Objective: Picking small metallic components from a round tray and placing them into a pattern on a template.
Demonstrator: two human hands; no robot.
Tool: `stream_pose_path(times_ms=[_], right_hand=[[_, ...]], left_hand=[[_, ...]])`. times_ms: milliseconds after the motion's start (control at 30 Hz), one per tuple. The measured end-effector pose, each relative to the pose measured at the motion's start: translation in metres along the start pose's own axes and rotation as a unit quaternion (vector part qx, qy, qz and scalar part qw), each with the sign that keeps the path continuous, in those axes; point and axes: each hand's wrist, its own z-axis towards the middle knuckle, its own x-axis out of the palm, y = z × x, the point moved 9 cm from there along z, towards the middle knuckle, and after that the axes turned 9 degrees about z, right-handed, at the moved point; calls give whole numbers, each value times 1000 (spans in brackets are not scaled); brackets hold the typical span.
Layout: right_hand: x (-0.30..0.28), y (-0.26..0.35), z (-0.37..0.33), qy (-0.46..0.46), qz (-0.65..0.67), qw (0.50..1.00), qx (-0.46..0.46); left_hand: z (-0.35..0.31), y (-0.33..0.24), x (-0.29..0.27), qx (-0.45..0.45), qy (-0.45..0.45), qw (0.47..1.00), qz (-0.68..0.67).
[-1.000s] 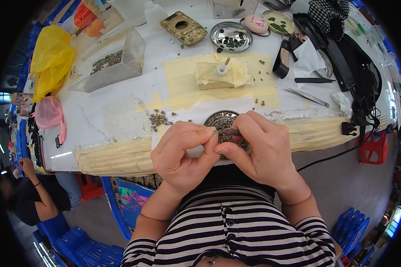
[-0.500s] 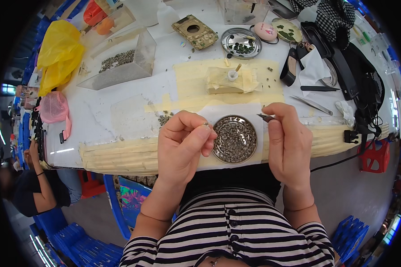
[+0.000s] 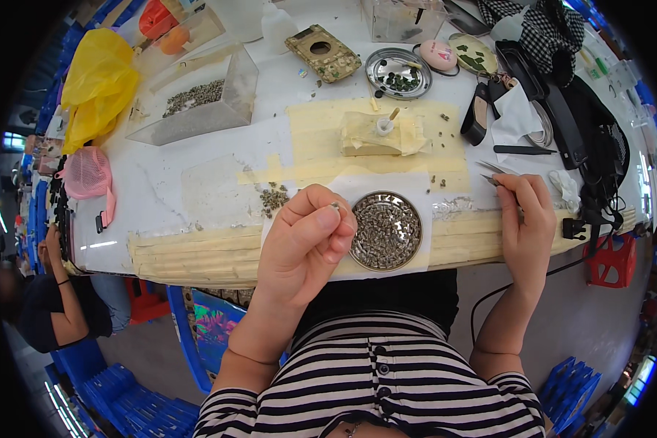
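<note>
My left hand (image 3: 306,244) is closed in a pinch beside a round metal dish (image 3: 419,244), a tiny metallic piece (image 3: 335,206) between thumb and forefinger. Many small grey metal pieces (image 3: 383,230) fill the dish, which rests on a white sheet. Farther right, my right hand (image 3: 527,226) is closed around a slim dark pointed tool (image 3: 491,179); most of it is hidden by the fingers, so its kind is unclear. Just beyond that hand lie silver tweezers (image 3: 492,167), partly covered by it. A loose heap of small pieces (image 3: 273,198) lies left of the dish.
Beyond the dish stands a taped block (image 3: 365,142) with a small white cup (image 3: 385,127). A clear bin (image 3: 190,131) of pieces and a yellow bag (image 3: 98,87) are at left. Farther back are a camouflage-patterned case (image 3: 323,52) and a plate of dark green pieces (image 3: 399,73).
My right hand has moved right, away from the dish, with the dark pointed tool still in it. My left hand keeps its pinch and has hardly moved.
</note>
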Motion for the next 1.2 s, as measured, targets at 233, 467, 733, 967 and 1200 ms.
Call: stream_pose_path(times_ms=[233, 467, 733, 967, 1200], right_hand=[[-2, 12, 3, -48, -25, 996, -67], [28, 43, 10, 8, 3, 991, -137], [35, 47, 20, 40, -27, 987, -150], [47, 56, 22, 64, -35, 987, -144], [50, 43, 25, 86, 38, 991, -99]], left_hand=[[-8, -14, -1, 109, -74, 971, 198], [-20, -29, 6, 220, -119, 874, 416], [-21, -28, 2, 221, -138, 855, 449], [-23, -28, 2, 237, -134, 846, 458], [-25, -30, 9, 276, -128, 800, 517]])
